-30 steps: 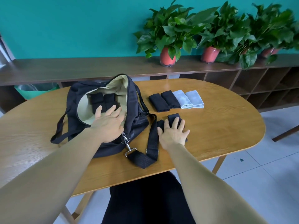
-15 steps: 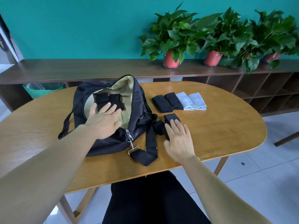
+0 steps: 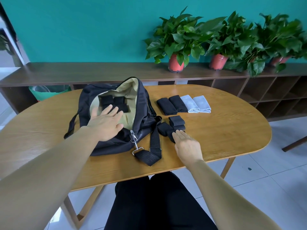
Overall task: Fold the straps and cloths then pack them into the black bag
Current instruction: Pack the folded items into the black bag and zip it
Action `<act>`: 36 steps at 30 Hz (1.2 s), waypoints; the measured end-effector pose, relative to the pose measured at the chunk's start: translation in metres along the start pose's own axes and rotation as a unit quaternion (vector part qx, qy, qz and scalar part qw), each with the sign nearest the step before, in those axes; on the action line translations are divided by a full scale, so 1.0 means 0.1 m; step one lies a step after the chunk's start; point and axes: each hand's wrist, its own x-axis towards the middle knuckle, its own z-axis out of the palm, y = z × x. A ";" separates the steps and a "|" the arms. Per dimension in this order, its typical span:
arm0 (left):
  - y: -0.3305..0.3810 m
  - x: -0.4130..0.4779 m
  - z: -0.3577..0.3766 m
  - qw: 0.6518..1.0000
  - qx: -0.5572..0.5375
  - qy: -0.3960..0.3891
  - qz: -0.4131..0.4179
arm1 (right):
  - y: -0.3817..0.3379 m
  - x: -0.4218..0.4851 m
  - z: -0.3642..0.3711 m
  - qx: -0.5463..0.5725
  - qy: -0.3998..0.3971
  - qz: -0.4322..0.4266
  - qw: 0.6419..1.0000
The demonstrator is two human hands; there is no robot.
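The black bag (image 3: 142,103) lies unzipped on the wooden table (image 3: 232,130), its beige lining showing, with several folded black straps (image 3: 114,103) inside. My left hand (image 3: 106,125) lies flat with straight fingers on the bag's near edge at the opening. Right of the bag sits a small pile of folded black straps (image 3: 176,123). My right hand (image 3: 187,145) is open, its fingertips touching the pile's near piece. Behind them lie two folded black cloths (image 3: 172,105) and two folded grey cloths (image 3: 196,106) in a row.
The bag's shoulder strap (image 3: 155,143) with a metal clip (image 3: 136,145) trails toward the table's front edge. A dark wooden shelf (image 3: 99,70) with three potted plants (image 3: 177,45) runs behind the table. A green bin (image 3: 48,93) stands under the shelf at left.
My right hand has drawn back toward me off the strap pile, uncovering it, so only the fingertips touch. My left hand stays on the bag, its fingers a little further over the opening.
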 end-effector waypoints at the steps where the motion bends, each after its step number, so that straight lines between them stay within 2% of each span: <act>1: -0.04 0.00 -0.01 1.000 0.005 0.005 -0.004 | 0.00 -0.01 -0.02 0.002 0.009 0.002 1.000; 8: -0.34 0.03 -0.08 0.999 0.015 0.008 -0.034 | -0.13 0.20 -0.27 0.024 0.116 -0.016 0.993; 16: -0.75 0.12 0.00 0.998 0.007 0.029 -0.046 | -0.96 1.03 -0.39 0.033 0.209 -0.113 0.971; 18: -0.83 0.17 0.04 0.998 0.001 0.044 -0.043 | -1.18 1.24 -0.34 0.030 0.192 -0.142 0.971; 20: -0.91 0.24 0.07 0.998 -0.007 0.054 -0.044 | -1.37 1.43 -0.24 0.015 0.138 -0.150 0.979; 24: -1.02 0.38 0.11 0.998 -0.017 0.050 -0.046 | -1.63 1.77 -0.06 0.001 0.033 -0.092 0.995; 28: -1.05 0.54 0.18 0.997 -0.031 0.057 -0.046 | -1.71 2.08 0.16 -0.041 -0.046 -0.054 0.997; 30: -1.05 0.60 0.20 0.996 -0.044 0.071 -0.042 | -1.74 2.22 0.34 -0.054 -0.031 -0.027 0.998; 32: -1.07 0.65 0.23 0.994 -0.053 0.089 -0.037 | -1.78 2.35 0.53 -0.050 -0.050 -0.027 0.997; 36: -1.10 0.71 0.36 0.987 -0.067 0.145 -0.028 | -1.84 2.58 0.77 -0.016 -0.035 -0.029 0.999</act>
